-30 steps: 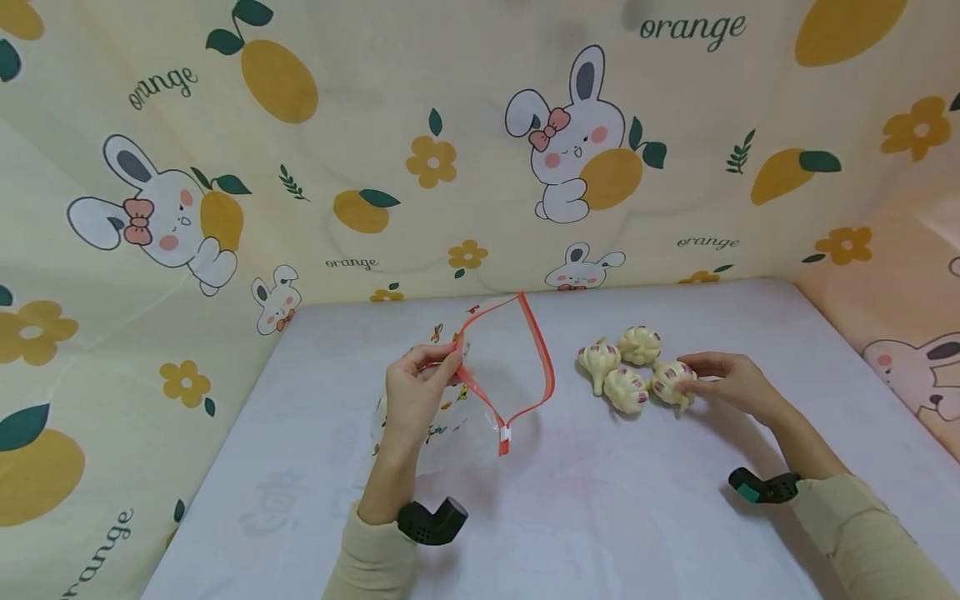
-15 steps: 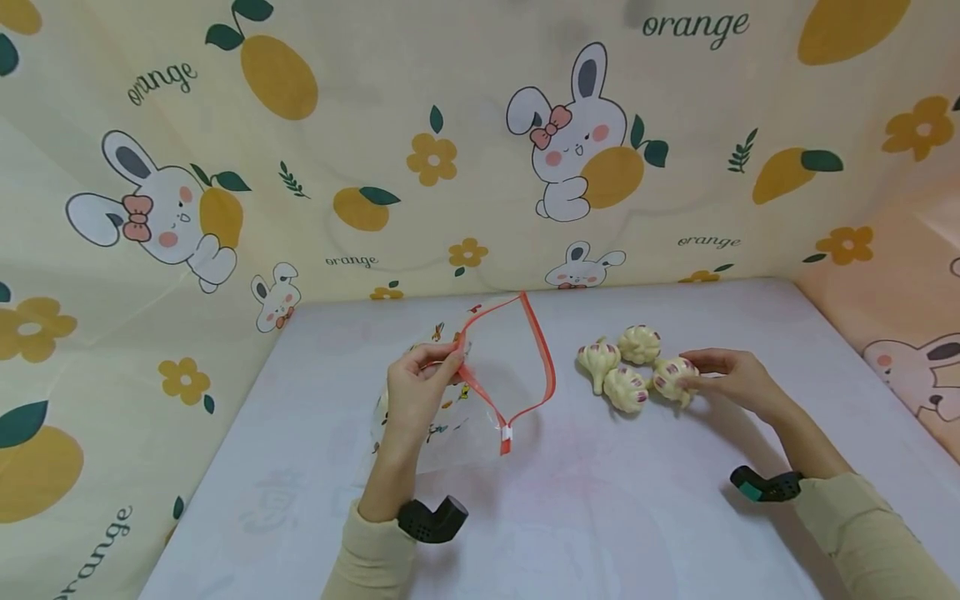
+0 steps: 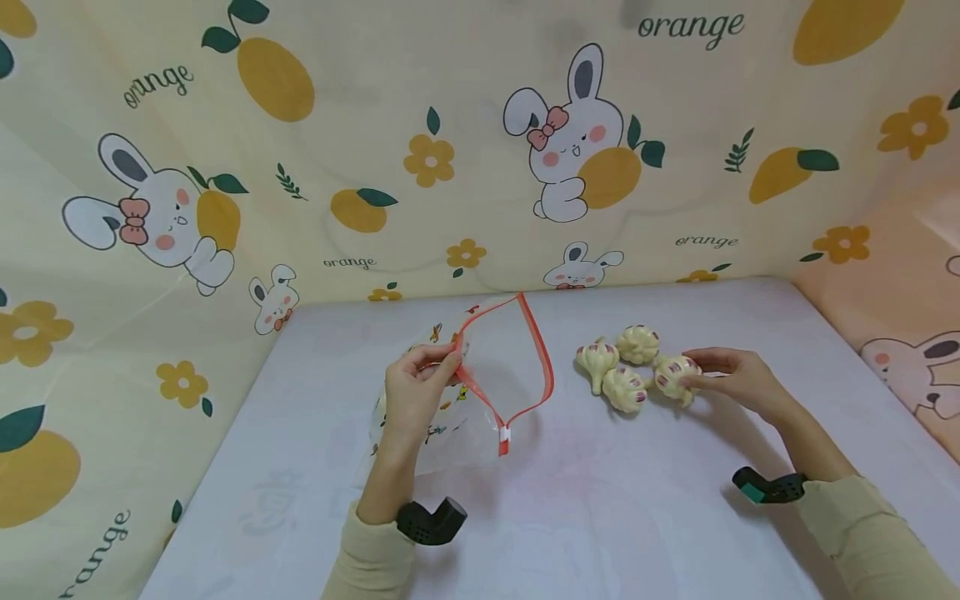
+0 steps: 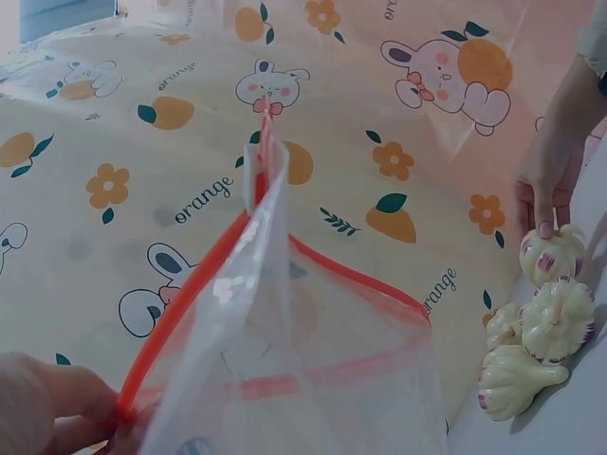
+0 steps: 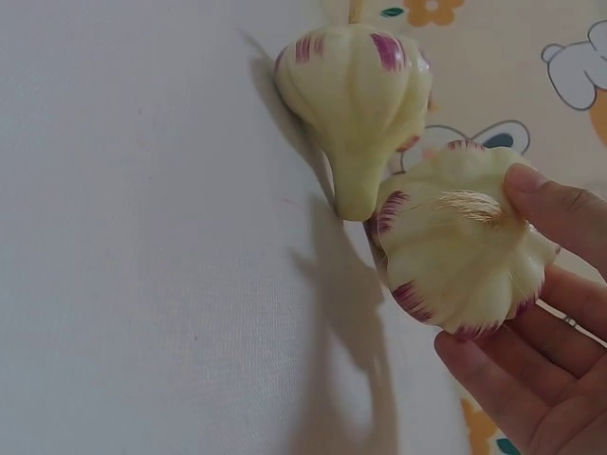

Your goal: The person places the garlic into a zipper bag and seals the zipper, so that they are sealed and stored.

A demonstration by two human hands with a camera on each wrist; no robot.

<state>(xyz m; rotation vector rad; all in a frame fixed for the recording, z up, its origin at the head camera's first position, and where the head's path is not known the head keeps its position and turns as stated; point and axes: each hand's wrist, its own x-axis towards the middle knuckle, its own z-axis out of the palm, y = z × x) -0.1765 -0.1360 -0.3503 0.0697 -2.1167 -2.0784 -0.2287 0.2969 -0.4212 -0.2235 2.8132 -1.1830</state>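
Clear plastic with small coloured prints makes the bag (image 3: 477, 400), so its far wall is difficult to separate from the white table (image 3: 585, 517) behind it. Its red edge stands spread, and the left hand (image 3: 418, 383) has its thumb and forefinger pinched together on the near side of this edge; the other fingers are partly hidden, and the forearm covers some of the film. In the left wrist view this hand is cut off at the frame's corner. To the right of the bag, well apart from it, the right hand (image 3: 738, 382) has thumb and fingers clamped on one garlic bulb (image 3: 672, 377), covering its right side. Whether this bulb rests on the table, I cannot tell. Three other bulbs (image 3: 626, 389) lie close together just beside it; the right wrist view shows only one of them plainly. The table is smooth, with faint greyish marks at its left part. Behind it hangs a cream cloth (image 3: 450, 50) printed with rabbits, oranges, flowers and the word "orange"; its right side looks more pinkish. Both beige sleeves (image 3: 371, 550) are cut by the lower border. A pale blue object (image 4: 71, 9), cut off in the left wrist view's upper corner, stays unclear.
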